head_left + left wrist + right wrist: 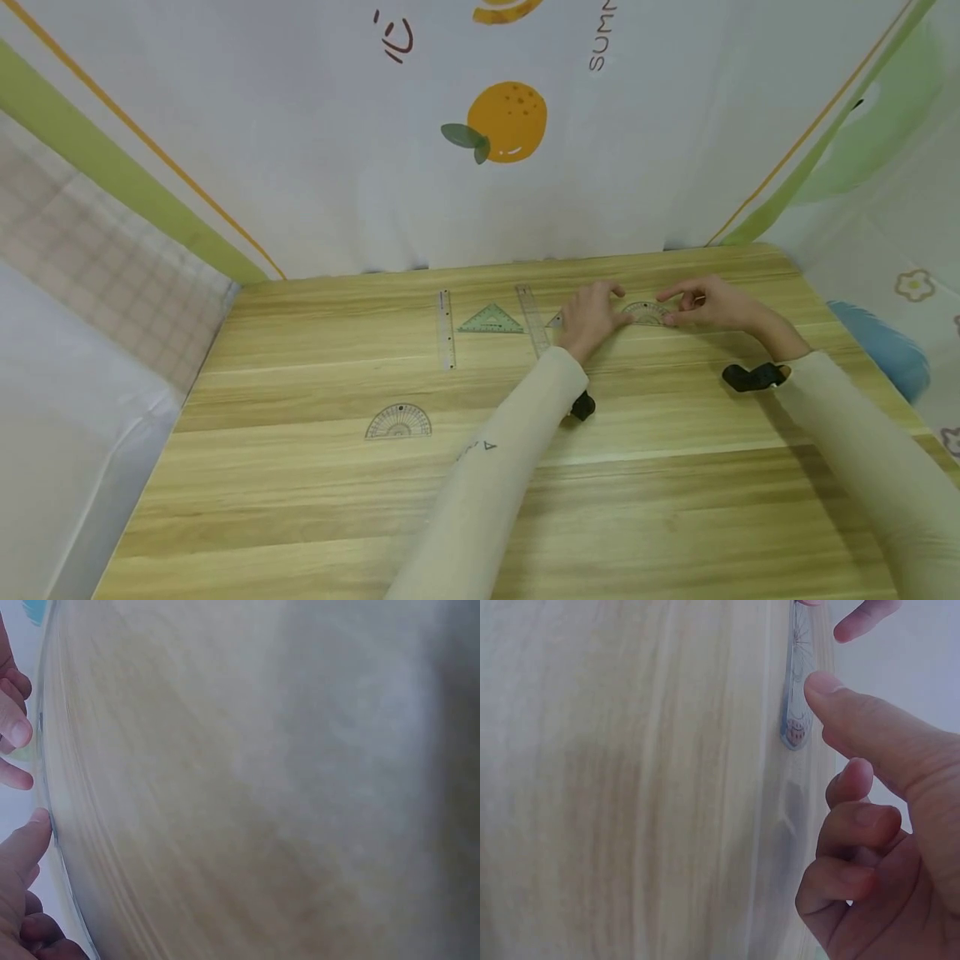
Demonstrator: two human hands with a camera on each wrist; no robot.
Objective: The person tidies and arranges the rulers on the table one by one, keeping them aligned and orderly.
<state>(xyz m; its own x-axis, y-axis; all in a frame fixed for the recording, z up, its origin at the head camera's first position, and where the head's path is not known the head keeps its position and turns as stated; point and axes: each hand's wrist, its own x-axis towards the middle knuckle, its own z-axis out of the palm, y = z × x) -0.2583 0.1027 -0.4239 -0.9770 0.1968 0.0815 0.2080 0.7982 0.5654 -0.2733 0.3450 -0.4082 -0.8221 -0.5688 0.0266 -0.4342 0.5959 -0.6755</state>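
A clear protractor (645, 312) lies flat near the back right of the table, flat side toward me. My left hand (590, 315) is at its left end, thumb at the corner and fingers spread beyond. From the other side, my right hand (712, 305) reaches in, thumb at the right corner, index finger stretched out above. In the right wrist view the right thumb (826, 684) overlaps the protractor (799, 712), its other fingers loosely bent. A small set square (555, 320) is mostly hidden by the left hand. A clear ruler (531, 317) stands just left of it.
Farther left lie a green set square (491, 320) and another clear ruler (447, 329). A second protractor (398, 422) lies nearer the front left. Behind the wooden table (300, 500) hangs a printed cloth (337, 183). Dark wrist gear sits under both forearms.
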